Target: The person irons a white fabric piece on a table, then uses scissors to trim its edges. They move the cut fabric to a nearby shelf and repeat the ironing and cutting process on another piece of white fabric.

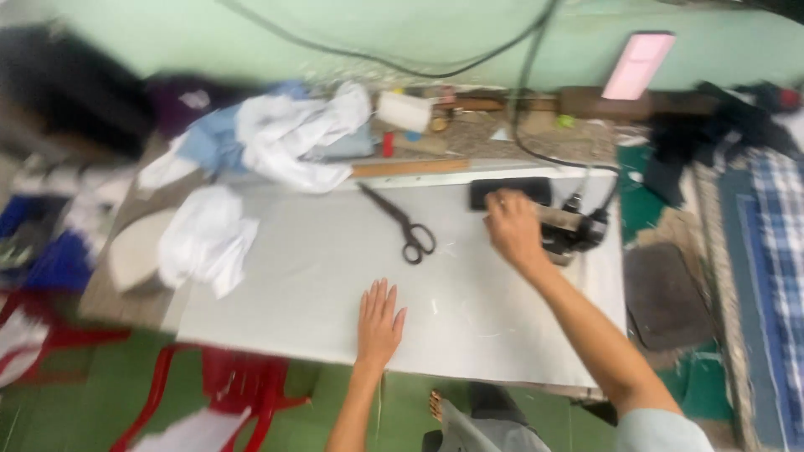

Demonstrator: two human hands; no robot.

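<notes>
Looking L to R, we see white cloth scraps (pixel 205 238) bunched at the table's edge, w/ pale grey fabric (pixel 335 276) laid smooth, no cuts showing. Our left hand (pixel 378 322) lies flat, fingers spread. Black scissors (pixel 402 224) rest shut, untouched. Our right hand (pixel 512 228) curls on a dark tool (pixel 578 230); grip's too blurry to tell.

bare forearms, a pale grey-green short sleeve (pixel 657 428) on the right.

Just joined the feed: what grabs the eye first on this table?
Black scissors lie mid-table on the pale grey cloth. The left hand rests flat on the cloth near its front edge, while the right hand reaches to a dark iron at the right. Crumpled white fabric is heaped at the back left.
</notes>
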